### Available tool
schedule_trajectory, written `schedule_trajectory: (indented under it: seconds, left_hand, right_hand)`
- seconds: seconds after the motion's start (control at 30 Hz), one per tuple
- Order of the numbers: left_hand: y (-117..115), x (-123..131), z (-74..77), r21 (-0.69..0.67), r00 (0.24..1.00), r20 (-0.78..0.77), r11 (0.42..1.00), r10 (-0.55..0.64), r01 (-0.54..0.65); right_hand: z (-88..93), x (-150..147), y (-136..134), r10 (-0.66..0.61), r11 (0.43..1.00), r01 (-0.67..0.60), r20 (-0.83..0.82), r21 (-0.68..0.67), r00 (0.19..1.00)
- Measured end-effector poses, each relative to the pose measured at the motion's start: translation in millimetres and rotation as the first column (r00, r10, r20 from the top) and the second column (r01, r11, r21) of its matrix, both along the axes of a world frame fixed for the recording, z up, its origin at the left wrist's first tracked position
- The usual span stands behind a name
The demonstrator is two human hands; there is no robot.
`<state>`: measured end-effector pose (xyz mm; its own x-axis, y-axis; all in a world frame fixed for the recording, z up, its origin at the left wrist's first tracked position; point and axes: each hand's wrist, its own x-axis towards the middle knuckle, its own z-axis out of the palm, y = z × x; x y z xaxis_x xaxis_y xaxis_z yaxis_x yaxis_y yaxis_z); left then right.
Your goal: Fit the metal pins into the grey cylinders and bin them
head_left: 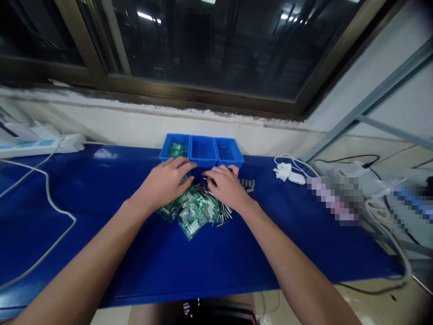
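Note:
My left hand [171, 178] is over the left part of a pile of small clear-green plastic bags [193, 214]. Its thumb and fingers are apart, with nothing visible between them. Small pale pieces show through the bags. Facing it, my right hand [227, 185] bends over loose thin metal pins [225, 213], fingers curled toward the thumb. Whatever is at its fingertips is too small to make out. Short dark cylindrical pieces [247, 183] lie in a row just right of that hand.
Behind the hands stand three joined blue bins [204, 159]; the left one holds green bags [177, 150]. A power strip [40, 146] and white cable [50, 194] lie left on the blue table [189, 275]. White adapter [297, 178] and metal frame [372, 99] are right.

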<state>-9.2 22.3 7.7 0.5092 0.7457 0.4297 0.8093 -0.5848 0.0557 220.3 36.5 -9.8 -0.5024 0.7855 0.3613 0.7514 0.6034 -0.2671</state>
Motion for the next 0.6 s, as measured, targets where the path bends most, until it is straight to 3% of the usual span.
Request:
schedule_trajectory:
  seconds: [0.13, 0.23, 0.3, 0.4, 0.6]
  left_hand:
    - [-8.9, 11.5, 3.8, 0.034, 0.997, 0.000, 0.996, -0.083, 0.083]
    - [-11.1, 17.4, 5.6, -0.056, 0.981, 0.138, 0.988, -0.135, 0.144]
    - [-11.2, 20.0, 7.2, -0.096, 0.958, 0.254, 0.982, -0.133, 0.162]
    - [-11.1, 22.8, 9.4, -0.099, 0.926, 0.357, 0.980, -0.126, 0.172]
    - [-9.4, 21.9, 5.9, -0.062, 0.926, 0.362, 0.988, -0.108, 0.139]
  right_hand:
    - [11.5, -0.9, -7.1, 0.164, 0.985, -0.148, -0.197, 0.092, 0.967]
    - [15.5, -2.0, -10.2, 0.248, 0.966, -0.209, -0.331, 0.151, 0.911]
    - [16.1, -3.2, -10.7, 0.195, 0.980, -0.154, -0.483, 0.124, 0.853]
    - [17.4, -5.5, -11.5, 0.036, 0.997, -0.070, -0.646, -0.027, 0.762]
    - [22.5, 0.4, -7.6, -0.137, 0.938, -0.161, -0.757, -0.306, 0.639]
